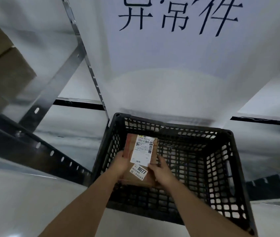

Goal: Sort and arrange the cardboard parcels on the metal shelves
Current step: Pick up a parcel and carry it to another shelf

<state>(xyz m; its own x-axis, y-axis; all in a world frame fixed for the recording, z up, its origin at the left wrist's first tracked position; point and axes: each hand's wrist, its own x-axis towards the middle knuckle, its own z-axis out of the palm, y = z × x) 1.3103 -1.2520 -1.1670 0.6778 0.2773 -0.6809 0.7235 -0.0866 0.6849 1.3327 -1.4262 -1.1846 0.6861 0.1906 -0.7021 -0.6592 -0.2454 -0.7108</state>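
Note:
A small brown cardboard parcel [141, 156] with a white shipping label and a sticker reading 8077 is held over the open black plastic crate [221, 168]. My left hand [118, 164] grips its left edge, thumb on top. My right hand [161, 170] grips its lower right corner, fingers curled over the face. The parcel sits above the crate's near left part, label up. The rest of the crate's inside looks bare through the mesh.
Metal shelf uprights and beams [38, 146] run along the left, with larger cardboard boxes [0, 69] stacked on a shelf at upper left. A white sign with large dark characters [178, 14] hangs ahead. Pale floor lies around the crate.

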